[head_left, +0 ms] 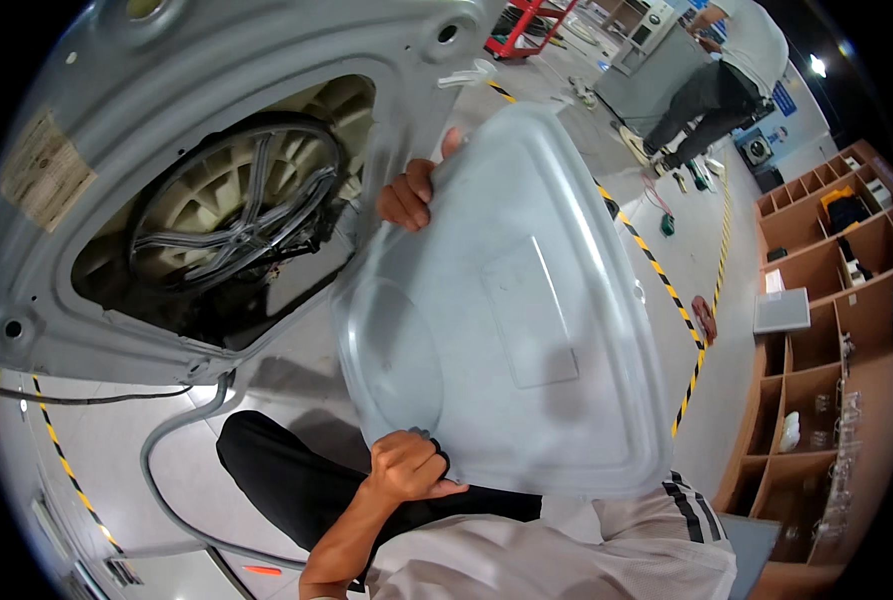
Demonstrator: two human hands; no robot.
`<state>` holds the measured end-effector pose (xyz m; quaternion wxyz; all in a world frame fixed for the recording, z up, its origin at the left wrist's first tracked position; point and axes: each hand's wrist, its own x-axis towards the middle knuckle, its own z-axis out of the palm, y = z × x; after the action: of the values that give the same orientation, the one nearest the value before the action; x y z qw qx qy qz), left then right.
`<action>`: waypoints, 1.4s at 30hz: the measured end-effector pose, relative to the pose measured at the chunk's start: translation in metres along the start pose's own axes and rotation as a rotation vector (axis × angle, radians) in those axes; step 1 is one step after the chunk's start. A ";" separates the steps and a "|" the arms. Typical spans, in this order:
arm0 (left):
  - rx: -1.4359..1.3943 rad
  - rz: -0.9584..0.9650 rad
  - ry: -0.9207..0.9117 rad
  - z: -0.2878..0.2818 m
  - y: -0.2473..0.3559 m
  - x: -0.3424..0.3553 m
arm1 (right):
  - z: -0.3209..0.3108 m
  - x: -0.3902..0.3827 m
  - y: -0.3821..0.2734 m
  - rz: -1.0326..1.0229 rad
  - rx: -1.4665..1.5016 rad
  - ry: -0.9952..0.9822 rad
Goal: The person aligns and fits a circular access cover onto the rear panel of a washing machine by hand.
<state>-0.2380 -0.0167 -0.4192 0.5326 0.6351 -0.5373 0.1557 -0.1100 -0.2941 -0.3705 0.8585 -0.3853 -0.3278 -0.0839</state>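
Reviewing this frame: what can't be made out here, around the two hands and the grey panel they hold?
- Head view: the left hand grips the grey metal panel at its lower edge; fingertips hidden behind it.
- Right hand: only knuckles show at the panel's upper edge; palm and forearm hidden by the panel.
- Inside the washer's rear opening: parts below the pulley wheel lost in shadow.
- Grey hose: its far end is cut off by the lower edge.

Grey floor [566,110], striped tape [656,265], grey hose [161,470], washing machine [96,90]
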 end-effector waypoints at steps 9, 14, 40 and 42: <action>-0.071 0.252 -0.008 -0.007 -0.005 -0.004 | 0.003 0.012 0.003 0.063 -0.067 -0.154; -0.202 0.269 0.082 0.005 -0.001 -0.013 | 0.016 0.008 0.002 0.139 -0.112 -0.195; -0.289 0.211 -0.030 0.038 0.022 0.003 | 0.004 0.004 -0.018 0.244 0.008 -0.195; -0.196 0.149 -0.044 0.035 0.021 -0.005 | 0.006 0.012 0.004 0.252 0.060 -0.205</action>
<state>-0.2706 -0.0402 -0.4261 0.5671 0.5416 -0.6073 0.1278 -0.1023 -0.2859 -0.3625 0.8354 -0.4039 -0.3653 0.0741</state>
